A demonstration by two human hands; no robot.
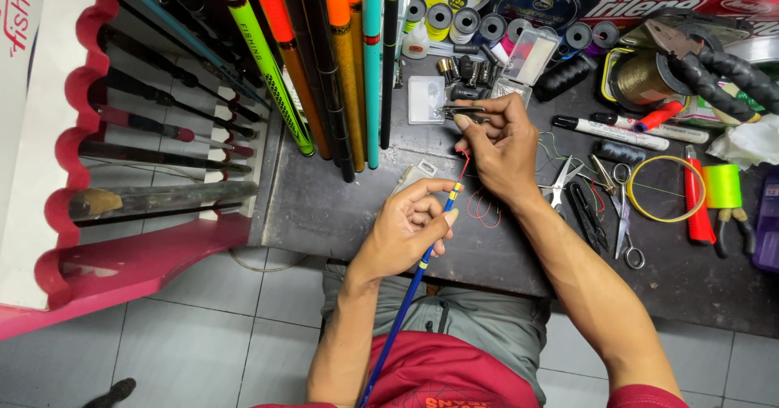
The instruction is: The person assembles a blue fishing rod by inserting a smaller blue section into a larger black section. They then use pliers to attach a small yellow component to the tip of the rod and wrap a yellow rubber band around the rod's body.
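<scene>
The left hand (406,225) is closed around a thin blue fishing rod (406,294), close to its tip. The thumb and first finger pinch the rod where it has yellow bands. The rod runs down toward the person's lap and crosses over the near edge of the dark surface (341,213).

The right hand (503,148) is just beyond the rod tip, with its fingers bent. The thumb and first finger press together on the top end of a short red cord (465,165) that goes down to the rod tip. More red cord lies in loops on the surface, right under that hand.

The rod looks very light and bendy, and its thin tip could snap. I think the best place to hold it is a little below the tip, where the left hand is now, with a soft grip. The red cord looks soft and floppy, and so thin that only fingertips can grab it. It may slip out easily.

To the right lie scissors (623,221), small black pliers (586,213) and a white marker pen (610,132). Farther right are a red cutter knife (695,205) and a yellow-green spool (722,185). At the far edge sit many small spools of thread (466,25). Tall bright fishing poles (345,59) stand on the far left.
</scene>
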